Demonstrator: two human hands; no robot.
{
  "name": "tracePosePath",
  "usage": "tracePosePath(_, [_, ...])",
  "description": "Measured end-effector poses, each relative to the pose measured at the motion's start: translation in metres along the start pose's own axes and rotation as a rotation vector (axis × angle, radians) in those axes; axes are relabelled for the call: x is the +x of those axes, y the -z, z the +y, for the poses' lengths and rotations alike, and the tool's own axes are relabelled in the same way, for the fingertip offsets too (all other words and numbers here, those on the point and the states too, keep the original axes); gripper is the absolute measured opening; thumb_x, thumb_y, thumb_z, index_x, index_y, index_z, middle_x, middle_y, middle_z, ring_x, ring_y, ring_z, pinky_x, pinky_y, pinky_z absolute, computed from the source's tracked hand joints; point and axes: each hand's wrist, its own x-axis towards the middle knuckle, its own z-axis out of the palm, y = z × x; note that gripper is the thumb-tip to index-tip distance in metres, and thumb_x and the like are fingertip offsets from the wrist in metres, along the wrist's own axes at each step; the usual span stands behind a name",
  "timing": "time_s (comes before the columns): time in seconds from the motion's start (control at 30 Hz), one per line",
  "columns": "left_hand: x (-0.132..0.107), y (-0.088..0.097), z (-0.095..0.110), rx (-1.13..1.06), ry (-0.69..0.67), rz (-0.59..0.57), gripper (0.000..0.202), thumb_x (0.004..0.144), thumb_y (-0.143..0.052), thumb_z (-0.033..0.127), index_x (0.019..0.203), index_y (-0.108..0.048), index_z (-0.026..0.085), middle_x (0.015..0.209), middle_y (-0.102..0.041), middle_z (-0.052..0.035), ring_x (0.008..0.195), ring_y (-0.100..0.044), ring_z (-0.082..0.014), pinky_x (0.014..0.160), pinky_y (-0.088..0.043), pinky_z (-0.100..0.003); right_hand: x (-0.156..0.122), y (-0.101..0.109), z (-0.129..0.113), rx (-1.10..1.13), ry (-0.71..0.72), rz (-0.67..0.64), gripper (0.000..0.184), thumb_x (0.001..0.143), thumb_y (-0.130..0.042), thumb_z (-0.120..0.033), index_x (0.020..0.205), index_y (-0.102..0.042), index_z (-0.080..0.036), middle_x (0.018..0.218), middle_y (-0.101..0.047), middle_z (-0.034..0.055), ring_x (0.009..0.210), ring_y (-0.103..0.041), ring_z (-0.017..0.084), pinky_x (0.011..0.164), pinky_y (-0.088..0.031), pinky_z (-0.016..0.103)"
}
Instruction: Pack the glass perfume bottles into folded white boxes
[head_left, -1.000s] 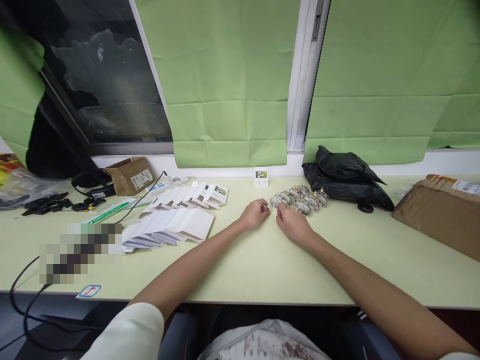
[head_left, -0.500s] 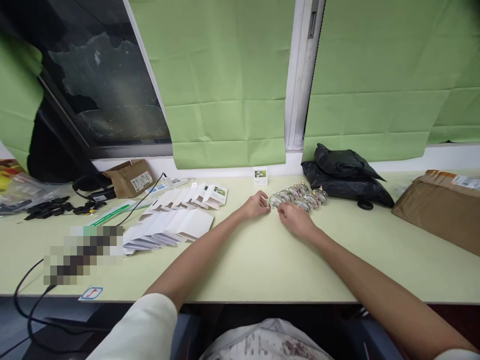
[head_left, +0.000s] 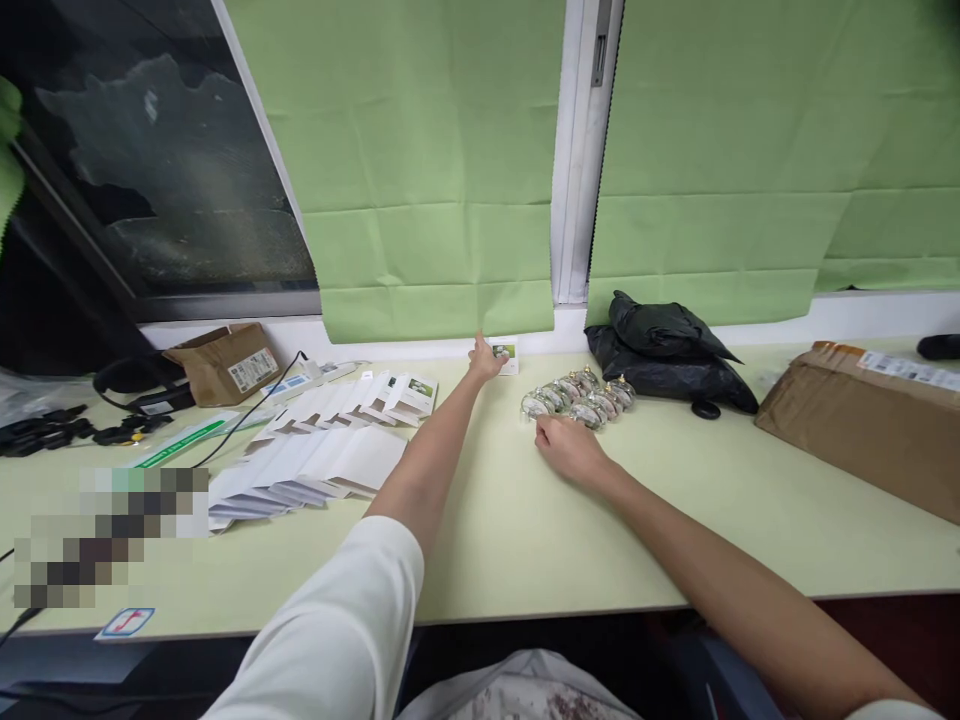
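My left hand [head_left: 486,360] is stretched far forward to a small white box with a green picture [head_left: 504,356] that stands against the wall under the green blind; the fingers touch its left side. My right hand [head_left: 566,447] rests on the pale green table [head_left: 525,520] with its fingers curled, just in front of a cluster of several small shiny glass ornaments with gold tops [head_left: 577,393]. Whether the right fingers hold anything is hidden.
Two fanned rows of flat white boxes [head_left: 330,440] lie left of my left arm. A black plastic bag [head_left: 667,350] sits behind the ornaments. A brown parcel [head_left: 862,420] lies at the right, a small cardboard box [head_left: 225,362] and cables at the back left.
My left hand left the ornaments and reached forward to the small white box by the wall. My right hand stayed near the ornaments. The view shifted to the right.
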Motion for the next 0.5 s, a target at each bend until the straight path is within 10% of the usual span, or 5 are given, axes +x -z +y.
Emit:
tracePosePath(0.27, [-0.008,0.007,0.008,0.092,0.012,0.027,0.049,0.090,-0.076,0.031,0.127,-0.048,0.015,0.136,-0.060,-0.0241,0.129,-0.060,-0.0300,0.103,-0.043,-0.036,0.000,-0.002,-0.003,0.010,0.033,-0.004,0.023,0.101,-0.044,-0.020,0.104,-0.067,-0.018,0.098,-0.074,0.0115,0.085,-0.069,0.024,0.068,-0.035,0.031])
tracePosePath(0.5, [-0.065,0.047,0.005,0.192,0.011,0.008,0.041,0.093,-0.072,0.034,0.120,-0.047,0.017,0.132,-0.062,-0.0234,0.123,-0.063,-0.0334,0.097,-0.045,-0.037,-0.002,0.000,-0.005,0.064,0.064,0.035,0.024,0.101,-0.043,-0.022,0.099,-0.066,-0.019,0.092,-0.074,0.0105,0.082,-0.067,0.024,0.066,-0.032,0.031])
